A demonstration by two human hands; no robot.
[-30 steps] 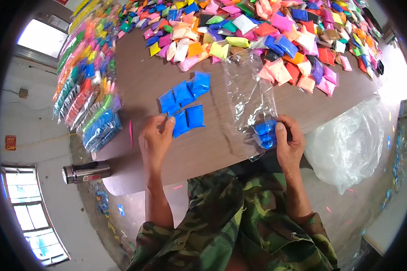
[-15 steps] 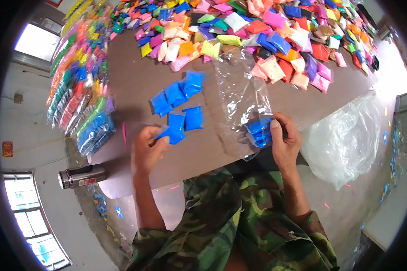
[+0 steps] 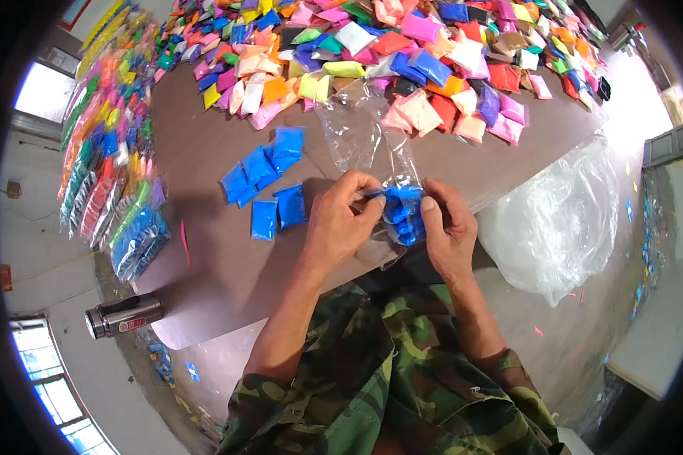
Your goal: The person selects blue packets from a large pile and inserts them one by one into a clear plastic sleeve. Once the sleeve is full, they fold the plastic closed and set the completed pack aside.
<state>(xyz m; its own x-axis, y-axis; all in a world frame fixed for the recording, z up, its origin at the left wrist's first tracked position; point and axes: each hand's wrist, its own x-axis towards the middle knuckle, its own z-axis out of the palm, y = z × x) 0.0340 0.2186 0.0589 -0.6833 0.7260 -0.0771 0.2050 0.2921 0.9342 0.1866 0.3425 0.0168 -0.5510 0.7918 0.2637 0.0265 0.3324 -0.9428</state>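
Observation:
A clear plastic bag (image 3: 357,136) lies on the brown table, its near end holding several blue packets (image 3: 406,216). My right hand (image 3: 451,227) pinches this end from the right, thumb against the plastic. From the left, my left hand (image 3: 345,220) is closed at the bag's edge, with a bit of blue at its fingertips, apparently a blue packet partly hidden by fingers and plastic. Left of it, several loose blue packets (image 3: 258,171) lie in a slanted row, with two more blue packets (image 3: 264,220) just below.
A large heap of colourful packets (image 3: 432,68) covers the table's far side. Filled bags (image 3: 114,167) are stacked at the left. A steel flask (image 3: 125,315) lies near the left corner. A big clear bag (image 3: 550,227) hangs by the right edge.
My left hand has moved right, from the loose blue packets to the bag, with a blue packet in its fingers. The view has shifted, so the scene sits further left.

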